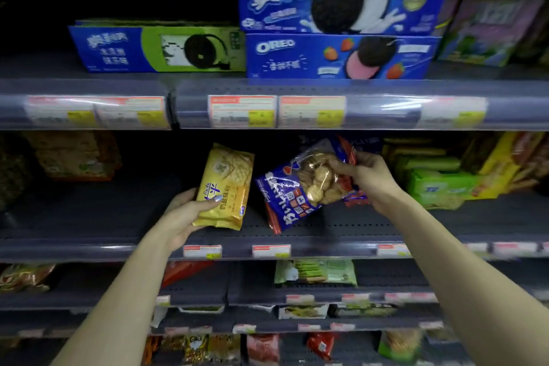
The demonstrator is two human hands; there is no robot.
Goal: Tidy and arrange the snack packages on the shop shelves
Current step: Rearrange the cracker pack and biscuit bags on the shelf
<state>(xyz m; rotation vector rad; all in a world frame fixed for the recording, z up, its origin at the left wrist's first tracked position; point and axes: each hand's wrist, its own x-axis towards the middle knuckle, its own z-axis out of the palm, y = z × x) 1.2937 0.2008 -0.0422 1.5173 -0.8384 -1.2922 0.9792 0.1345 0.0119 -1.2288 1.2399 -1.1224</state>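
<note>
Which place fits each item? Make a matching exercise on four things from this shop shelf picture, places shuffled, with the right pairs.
Items:
1. yellow cracker packet
2. blue biscuit bag
3. strawberry Oreo box
4. green-and-blue Oreo box

Places:
A. top shelf, left of the blue stack
B. in the left hand
C. bottom of the blue stack
D. in the right hand

Pairs: 1-B, 2-D, 3-C, 4-A

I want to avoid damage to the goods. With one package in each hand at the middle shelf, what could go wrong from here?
1. The right hand pinches the blue biscuit bag only by its upper end, and the bag hangs tilted; it may slip or swing into the yellow cracker pack.
2. The left hand has its grip low on the yellow cracker pack, so the upright pack could tip over when released.
</note>
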